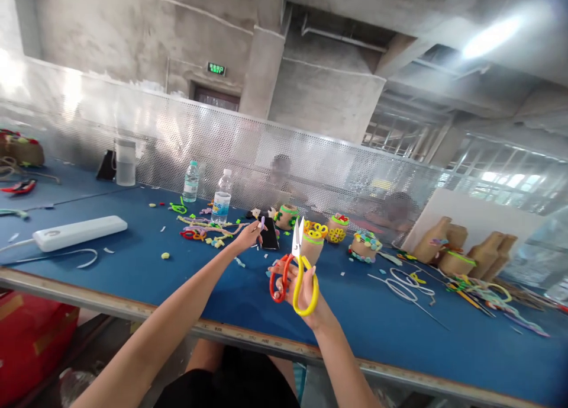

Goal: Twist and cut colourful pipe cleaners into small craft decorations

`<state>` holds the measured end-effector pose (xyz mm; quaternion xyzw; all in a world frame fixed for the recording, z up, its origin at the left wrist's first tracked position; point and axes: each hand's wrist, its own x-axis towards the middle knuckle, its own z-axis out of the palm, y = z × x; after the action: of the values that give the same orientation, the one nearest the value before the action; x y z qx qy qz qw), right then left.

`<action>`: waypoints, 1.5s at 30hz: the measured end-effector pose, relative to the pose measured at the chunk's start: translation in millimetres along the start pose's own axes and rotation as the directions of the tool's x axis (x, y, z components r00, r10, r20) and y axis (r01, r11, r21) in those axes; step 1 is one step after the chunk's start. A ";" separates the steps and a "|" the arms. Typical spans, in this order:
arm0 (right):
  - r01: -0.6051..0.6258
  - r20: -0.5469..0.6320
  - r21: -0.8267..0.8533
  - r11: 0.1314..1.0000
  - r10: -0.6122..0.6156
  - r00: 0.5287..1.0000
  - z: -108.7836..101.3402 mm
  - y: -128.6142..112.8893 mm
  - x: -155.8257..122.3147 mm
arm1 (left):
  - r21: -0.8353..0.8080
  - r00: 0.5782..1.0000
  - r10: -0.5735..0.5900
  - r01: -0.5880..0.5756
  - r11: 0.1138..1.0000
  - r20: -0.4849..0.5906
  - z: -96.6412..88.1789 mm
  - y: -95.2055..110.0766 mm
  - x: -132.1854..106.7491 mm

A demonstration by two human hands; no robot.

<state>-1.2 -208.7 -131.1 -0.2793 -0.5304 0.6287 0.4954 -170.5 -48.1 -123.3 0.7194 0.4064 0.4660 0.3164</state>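
My right hand (306,289) holds a pair of scissors (296,248) with one red and one yellow handle, fingers through the loops. The blades point up and stand slightly apart. To the left, my left hand (248,237) pinches a small light-purple fuzzy piece (262,222) between its fingertips. Just behind that hand lies a black phone (270,235) on the blue table (239,292). Beyond the scissors stands a twine-wrapped jar (312,251) topped with yellow flower loops. Other decorated jars, such as a green-trimmed one (286,217), stand close by.
A white power strip (82,233) and two water bottles (220,202) are on the left. Colourful pipe cleaners (208,233) lie near the bottles. At right are white cord (402,286) and twine-wrapped bottles (437,239). A perforated metal screen (177,129) runs along the back.
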 end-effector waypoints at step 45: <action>-0.134 0.064 0.288 0.948 0.121 0.991 10.9 14.1 4.0 | -0.381 0.843 0.009 0.233 0.895 0.537 -3.8 25.5 -18.8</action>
<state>-16.8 -208.5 -140.6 -0.2224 -0.4239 0.7369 0.4773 -171.0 -76.2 -108.4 0.7050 0.2332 0.3096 0.5940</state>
